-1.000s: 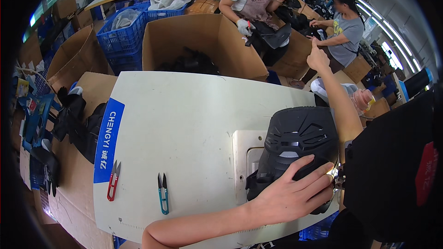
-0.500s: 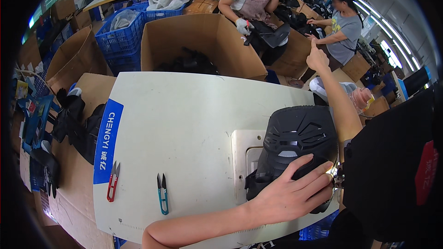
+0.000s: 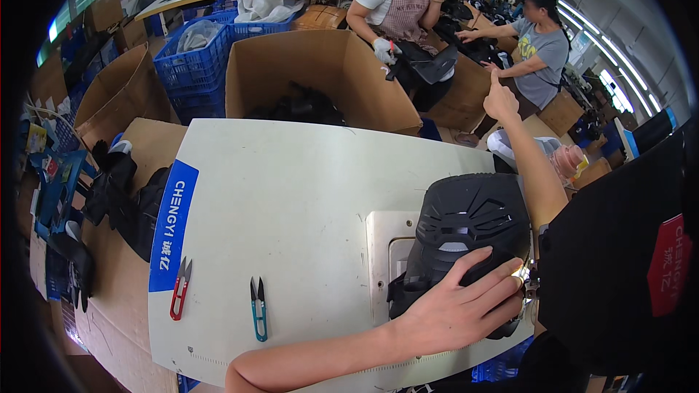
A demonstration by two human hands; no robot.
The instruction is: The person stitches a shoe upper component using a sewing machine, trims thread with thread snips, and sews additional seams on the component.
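Note:
My left hand (image 3: 460,298) lies over a black moulded guard (image 3: 473,211) with slotted ribs and dark straps, its fingers spread and slightly bent across the lower part. The guard rests on the machine table (image 3: 298,196), partly over a white plate (image 3: 378,266), with its right edge at the metal parts under the black sewing machine head (image 3: 611,262). Beyond the machine, my right hand (image 3: 502,102) is raised with the index finger stretched out and the other fingers curled. Nothing shows in it, and it touches nothing that I can see.
Red thread snips (image 3: 178,298) and teal thread snips (image 3: 259,316) lie on the table's left half. A large cardboard box (image 3: 291,62) with black pieces stands behind it, beside blue crates (image 3: 191,62). Two people (image 3: 404,11) are across the table; more black pieces (image 3: 120,189) lie left.
The whole view has shifted slightly. The far person in grey has stretched an arm further out over the black pieces. My left hand stays on the guard, and my right hand still points.

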